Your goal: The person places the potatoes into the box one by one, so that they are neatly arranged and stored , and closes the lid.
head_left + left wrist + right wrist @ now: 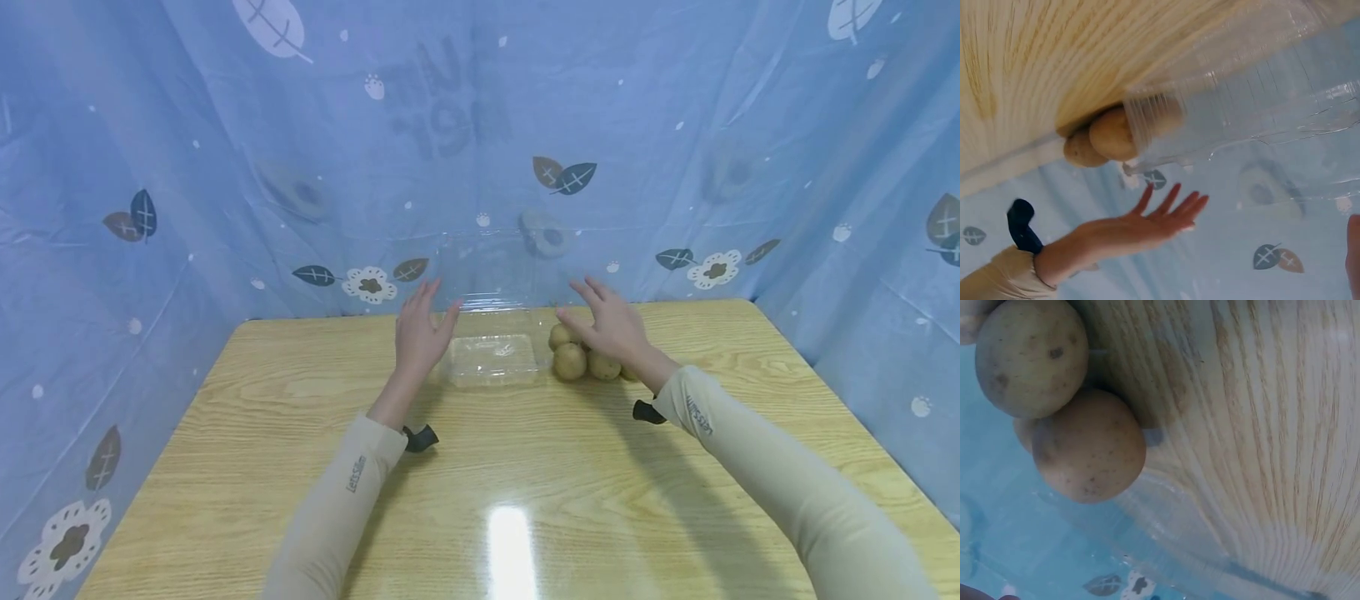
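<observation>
Two hands are raised above the far half of a wooden table (300, 467), one on each side of a clear plastic container (492, 360). The left hand (420, 333) hangs just left of the container with fingers straight and spread wide, holding nothing; I cannot tell whether its thumb touches the raised clear lid (491, 267). The right hand (609, 323) hangs just right of the container, fingers likewise straight and loosely spread, holding nothing, and is positioned over a small pile of brownish round potatoes (570, 360).

The container sits near the far edge of the table, at centre, its tray open and its transparent lid standing upright behind it against the backdrop. The potatoes lie on the table surface just beside the container's right wall, clustered and touching one another; at least four show in the head view. In the right wrist view two potatoes (1088, 447) fill the frame, pressed together. In the left wrist view the ribbed container wall (1160, 122) stands in front of the potatoes (1110, 134).

A blue curtain (150, 150) printed with leaves and flowers encloses the table on the left, far and right sides. Both arms wear beige sleeves (750, 450).
</observation>
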{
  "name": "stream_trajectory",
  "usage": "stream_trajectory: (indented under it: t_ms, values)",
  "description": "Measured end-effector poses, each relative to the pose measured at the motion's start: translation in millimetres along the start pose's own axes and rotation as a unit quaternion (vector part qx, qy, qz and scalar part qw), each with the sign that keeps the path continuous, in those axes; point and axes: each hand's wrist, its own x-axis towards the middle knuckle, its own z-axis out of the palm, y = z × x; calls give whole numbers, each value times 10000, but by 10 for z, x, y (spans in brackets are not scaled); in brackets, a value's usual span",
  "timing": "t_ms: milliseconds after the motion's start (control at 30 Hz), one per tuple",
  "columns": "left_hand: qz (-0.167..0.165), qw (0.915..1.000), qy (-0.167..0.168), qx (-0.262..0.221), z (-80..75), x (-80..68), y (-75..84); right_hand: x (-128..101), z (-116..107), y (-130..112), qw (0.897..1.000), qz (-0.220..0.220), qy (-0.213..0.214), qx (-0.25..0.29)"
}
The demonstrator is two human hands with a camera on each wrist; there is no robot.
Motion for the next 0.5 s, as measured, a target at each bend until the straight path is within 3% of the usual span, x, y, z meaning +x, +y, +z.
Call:
stream_trajectory:
  t_ms: [300,400,500]
  values:
    - [-806,9899,203,-1149,20,-40,-151,34,86,-42,9994,-33,-337,81]
    - [-1257,9790,107,-1604,38,-58,-209,56,110,-48,9989,21,-430,163]
    - [-1764,9623,-7,-2072,46,-81,-268,87,145,-48,9980,114,-557,263]
